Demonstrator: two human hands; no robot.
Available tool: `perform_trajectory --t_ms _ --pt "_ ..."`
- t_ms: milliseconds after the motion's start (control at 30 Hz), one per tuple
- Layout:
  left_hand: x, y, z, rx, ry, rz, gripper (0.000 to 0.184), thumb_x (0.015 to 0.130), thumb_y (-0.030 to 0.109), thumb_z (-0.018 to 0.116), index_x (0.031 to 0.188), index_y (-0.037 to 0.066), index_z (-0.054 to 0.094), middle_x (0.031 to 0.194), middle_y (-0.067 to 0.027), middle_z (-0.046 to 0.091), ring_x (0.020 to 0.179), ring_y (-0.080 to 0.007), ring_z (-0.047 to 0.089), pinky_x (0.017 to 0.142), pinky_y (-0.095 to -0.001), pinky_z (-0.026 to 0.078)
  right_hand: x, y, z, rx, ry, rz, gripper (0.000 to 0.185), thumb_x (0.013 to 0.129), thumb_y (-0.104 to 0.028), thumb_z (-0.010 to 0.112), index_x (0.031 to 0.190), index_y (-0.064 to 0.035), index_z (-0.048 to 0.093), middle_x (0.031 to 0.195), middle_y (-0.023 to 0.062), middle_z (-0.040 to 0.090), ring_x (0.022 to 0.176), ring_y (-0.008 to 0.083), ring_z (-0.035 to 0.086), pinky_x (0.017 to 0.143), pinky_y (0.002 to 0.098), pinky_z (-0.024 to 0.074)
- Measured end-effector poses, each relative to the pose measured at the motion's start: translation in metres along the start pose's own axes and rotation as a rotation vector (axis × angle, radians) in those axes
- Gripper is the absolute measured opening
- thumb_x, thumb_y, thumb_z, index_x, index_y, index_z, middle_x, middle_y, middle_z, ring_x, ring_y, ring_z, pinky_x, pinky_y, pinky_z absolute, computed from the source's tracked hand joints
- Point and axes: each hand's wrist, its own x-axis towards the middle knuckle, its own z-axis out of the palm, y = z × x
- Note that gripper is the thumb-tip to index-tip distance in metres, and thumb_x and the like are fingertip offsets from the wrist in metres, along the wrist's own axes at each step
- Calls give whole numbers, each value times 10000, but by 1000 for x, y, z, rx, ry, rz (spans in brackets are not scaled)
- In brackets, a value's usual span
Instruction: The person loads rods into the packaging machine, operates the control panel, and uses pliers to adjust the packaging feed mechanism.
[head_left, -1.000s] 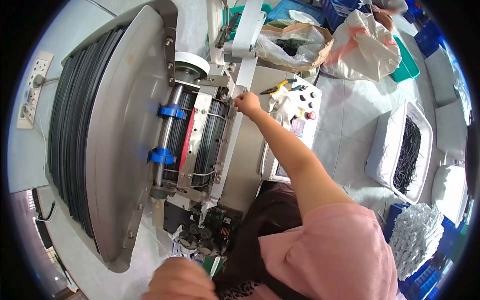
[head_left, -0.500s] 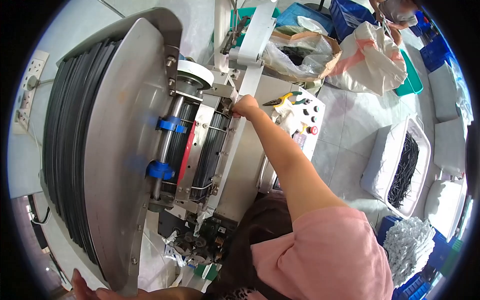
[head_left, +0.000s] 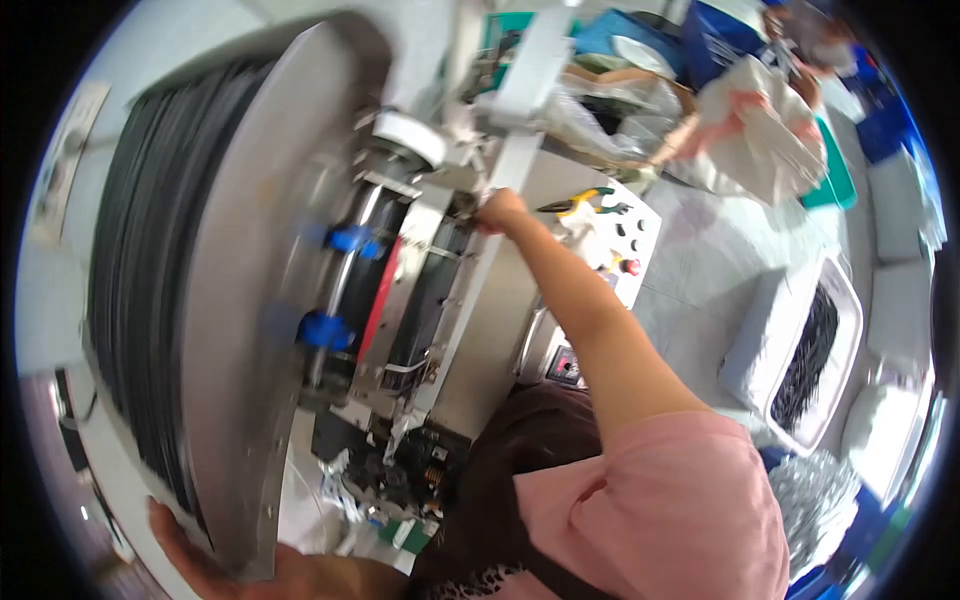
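Observation:
A large curved metal hopper (head_left: 235, 300) on the left holds a dense stack of thin black strips (head_left: 140, 280). My left hand (head_left: 240, 575) cups the hopper's lower end, fingers on the strip side and palm on the other. At the machine's feed section, my right hand (head_left: 498, 213) is closed beside a small metal bracket (head_left: 463, 205); anything inside its fingers is hidden. Below that bracket, black strips (head_left: 418, 305) lie in a channel next to a red bar (head_left: 379, 300). Blue collars (head_left: 325, 330) sit on a steel shaft left of the bar.
Pliers (head_left: 575, 202) and a white cloth lie by the control panel's buttons (head_left: 630, 267). A white bin (head_left: 850, 310) of black strips stands on the floor at right. Sacks (head_left: 745, 140) and blue crates sit at the back, near another person (head_left: 815, 35).
My left hand has risen and come around the hopper's lower end. My right hand stays at the bracket. The view has shifted slightly and blurred.

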Motion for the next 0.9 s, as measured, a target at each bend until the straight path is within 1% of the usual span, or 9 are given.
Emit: perform_trajectory --t_ms 67,133,267,300,433,533,800,833,900 --pt "-9 -29 -14 -170 191 -16 568 843 427 260 1140 -46 363 1158 -224 399 1057 -334 410 855 -431 378 18 12 11 -301 -11 -158 257 645 -274 640 772 -53 610 821 99 607 728 190 594 613 319 477" --pt "-36 -71 -56 -174 327 -206 431 848 276 357 1085 -83 397 1076 -237 444 1033 -325 424 906 -394 329 3 9 7 -229 35 -202 274 686 -335 594 782 -80 621 701 61 607 647 186 589 578 311 470" --pt "-134 -171 -89 243 10 -475 281 752 38 529 1030 34 488 1042 -88 508 896 -174 500 739 -262 408 -29 13 0 -14 197 -308 313 696 -301 600 782 0 613 584 58 595 533 129 575 510 252 467" --pt "-163 -182 -102 246 4 -782 259 746 71 543 999 39 500 1003 -99 518 866 -181 509 687 -259 422 -32 8 5 3 200 -338 311 696 -299 599 783 -1 613 587 58 595 536 130 575 512 252 467" --pt "-251 -238 -128 536 -297 -852 204 717 114 556 903 29 552 834 -134 555 756 -227 540 632 -318 434 -42 17 4 36 263 -356 301 698 -290 595 788 -3 612 599 60 596 546 130 574 519 252 465" --pt "-319 -276 -139 486 -424 -1180 260 740 238 506 869 19 562 822 -174 564 805 -316 533 690 -384 420 -51 17 4 30 303 -363 294 699 -284 591 792 -5 611 608 61 597 554 130 574 525 252 464" --pt "-397 -326 -140 677 -897 -1262 252 741 168 420 887 11 552 871 -217 546 841 -367 515 739 -415 423 -61 19 0 -3 407 -369 276 702 -266 583 801 -10 608 633 63 599 575 131 574 541 252 462" --pt "-455 -367 -144 758 -1283 -1085 268 731 167 440 929 11 533 907 -208 548 857 -354 521 742 -413 424 -60 20 1 -1 421 -365 274 702 -264 582 803 -10 608 636 64 599 577 131 574 542 252 461" --pt "-458 -378 -142 673 -979 -1463 341 732 240 483 922 -36 544 973 -224 528 940 -338 498 805 -390 388 -58 18 4 -15 442 -359 269 703 -259 580 805 -12 607 642 65 599 582 131 574 546 252 461"
